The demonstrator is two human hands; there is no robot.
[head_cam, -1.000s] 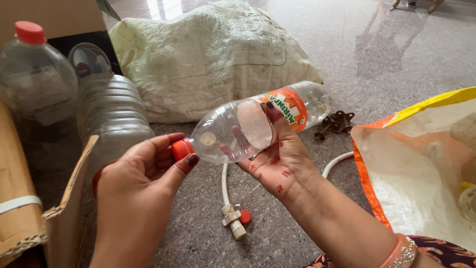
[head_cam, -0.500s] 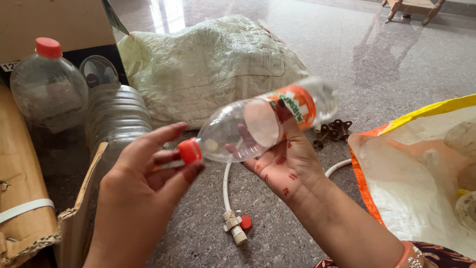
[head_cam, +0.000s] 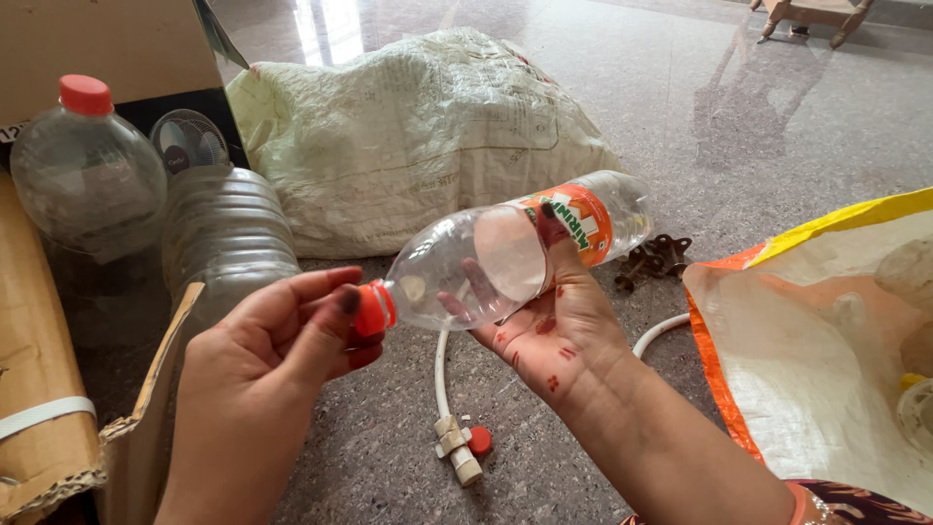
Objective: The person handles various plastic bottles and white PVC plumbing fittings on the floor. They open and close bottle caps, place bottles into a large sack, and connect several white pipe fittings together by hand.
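clear empty plastic bottle with orange label (head_cam: 515,248): lies across the palm of the right hand (head_cam: 554,326), which is curled around its body; long axis slanting, neck toward the left hand (head_cam: 282,340), whose fingertips pinch the bottle's red screw cap (head_cam: 372,308).

the right hand (head_cam: 559,326) is cradling a clear plastic bottle (head_cam: 505,255) with an orange label from below, holding it on its side above the speckled stone floor (head_cam: 777,126). the left hand (head_cam: 267,360) is pinching the bottle's orange cap (head_cam: 372,308) between thumb and fingers. under them a white hose (head_cam: 442,384) with a small red knob is lying on the floor, near a dark metal piece (head_cam: 656,259). a cardboard box (head_cam: 58,389) at the left is holding two more clear bottles (head_cam: 146,214). a pale woven sack (head_cam: 418,136) is lying behind, and an orange-edged sack (head_cam: 826,340) is sitting at the right.
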